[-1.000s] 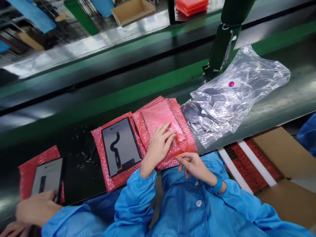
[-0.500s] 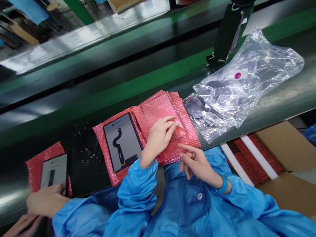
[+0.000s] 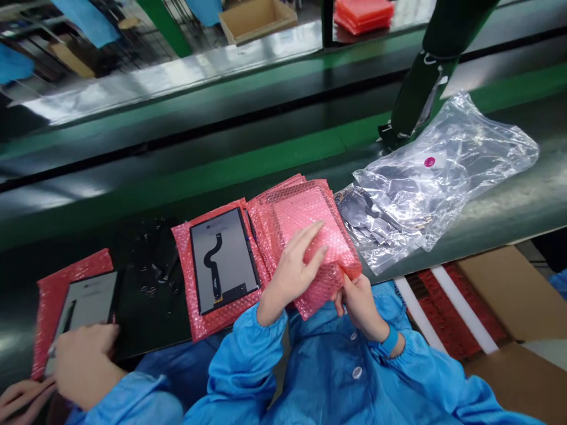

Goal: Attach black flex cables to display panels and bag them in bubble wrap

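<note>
A pink bubble-wrap bag point(image 3: 303, 206) with a flat pale panel inside lies on other pink bags at the table's front edge. My left hand point(image 3: 296, 265) rests on this bag, palm down, fingers spread. At the bag's lower right corner, my right hand point(image 3: 358, 298) pinches the folded pink plastic between thumb and fingers. Left of the bag, a grey screen panel point(image 3: 228, 254) with a curved black ribbon cable lies face up on another pink bag point(image 3: 188, 295). To the right sits a clear plastic bag point(image 3: 469, 147) with dark ribbon parts inside.
At the lower left, a co-worker's hands point(image 3: 86, 357) are at another screen panel point(image 3: 95, 298). Small dark parts point(image 3: 157, 260) lie between the two panels. An open carton point(image 3: 500, 271) with red packs stands at the right. A dark green lamp-like arm point(image 3: 416, 88) rises behind.
My right hand has closed on the pink bag's lower corner, which is now lifted and folded. My left hand stays on the bag, fingers more spread. The view has shifted upward slightly.
</note>
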`<action>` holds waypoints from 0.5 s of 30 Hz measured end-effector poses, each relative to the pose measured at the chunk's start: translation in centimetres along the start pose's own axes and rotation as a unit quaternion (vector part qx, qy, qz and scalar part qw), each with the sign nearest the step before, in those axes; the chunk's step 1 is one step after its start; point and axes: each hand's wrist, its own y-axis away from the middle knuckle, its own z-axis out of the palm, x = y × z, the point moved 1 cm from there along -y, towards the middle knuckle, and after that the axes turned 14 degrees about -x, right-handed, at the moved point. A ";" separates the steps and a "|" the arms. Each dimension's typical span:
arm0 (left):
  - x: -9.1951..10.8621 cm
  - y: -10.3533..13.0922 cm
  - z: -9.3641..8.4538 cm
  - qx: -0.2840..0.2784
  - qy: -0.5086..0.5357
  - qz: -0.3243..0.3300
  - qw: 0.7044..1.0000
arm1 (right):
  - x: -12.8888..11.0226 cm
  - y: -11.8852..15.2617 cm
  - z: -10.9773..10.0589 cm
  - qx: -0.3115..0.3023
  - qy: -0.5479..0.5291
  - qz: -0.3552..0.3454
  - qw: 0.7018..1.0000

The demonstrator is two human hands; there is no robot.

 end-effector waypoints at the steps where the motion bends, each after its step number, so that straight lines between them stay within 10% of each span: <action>1: -0.7 0.1 -0.4 0.022 -0.001 -0.015 1.000 | 0.0 -0.1 -0.1 0.007 0.015 -0.005 1.000; 15: -4.1 -0.9 0.8 -0.032 -0.102 -0.120 0.987 | 2.0 3.4 -2.3 0.022 0.096 0.060 0.993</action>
